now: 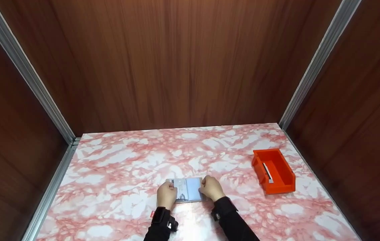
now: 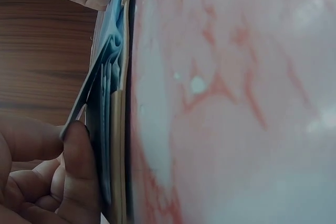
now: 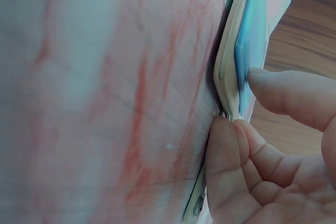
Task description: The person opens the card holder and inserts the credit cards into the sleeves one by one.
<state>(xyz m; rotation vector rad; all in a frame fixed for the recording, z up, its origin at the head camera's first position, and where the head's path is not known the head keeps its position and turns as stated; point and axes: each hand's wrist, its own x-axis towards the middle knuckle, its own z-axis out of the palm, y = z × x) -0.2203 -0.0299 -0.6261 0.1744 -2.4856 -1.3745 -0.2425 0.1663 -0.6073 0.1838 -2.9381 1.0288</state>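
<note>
Presently, the small open booklet is on the near middle part of the surface, between the two hands. Whether its underside lies fully flat, I cannot tell. Its right half shows a plain light blue layer; its left half carries a greyish print, too small to be read, and partly covered by the thumb. In the left wrist view, thin layers are visible edge-on inside a tan cover, but they overlap and I cannot count them.

The left hand has its grip closed at the thumb and forefinger, which pinch one thin flap that is raised from the other layers. The right hand holds the right edge of the booklet: the thumb presses on the blue layer, and the bent fingers are at the cover edge, where their tips are partly hidden. Below these fingers, in the right wrist view, a small round piece is seen, blurred and hard to name.

Both dark sleeves are cut by the lower border of the head view. Well apart, to the right, an orange bin stands on the surface; inside leans a narrow black-and-white item, whose kind I cannot make out. Behind rises a brown wood-grain panel, cut off above.
</note>
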